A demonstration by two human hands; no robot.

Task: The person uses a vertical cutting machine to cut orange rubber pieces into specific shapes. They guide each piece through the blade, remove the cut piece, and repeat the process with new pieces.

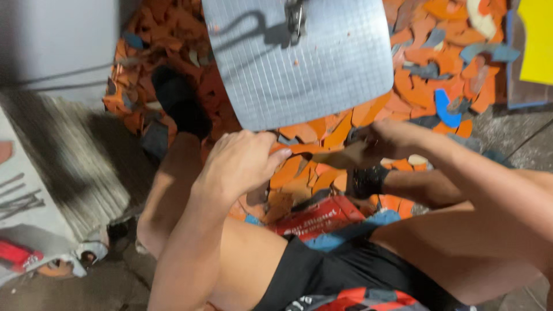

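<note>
1. The left hand [239, 161] was curled over the near edge of a grey gridded sheet [299, 63], fingers closed on an orange strip [288, 150] just under it, probably to steady the piece.
2. The right hand [380, 141] came in from the other side, closed on a tan piece [337, 158] at the strip's end; the two hands almost met.
3. The sheet hung tilted over the pile, a metal clip [295, 17] at its top edge.
4. Below lay a heap of scraps [438, 75], mostly orange, some blue and grey, right beneath the hands.
5. The person sat low, bare knees spread around the heap, a red crate [317, 219] between them.
6. The floor [86, 167] looked rough and grey, with a yellow board [538, 40] at the far right.
</note>
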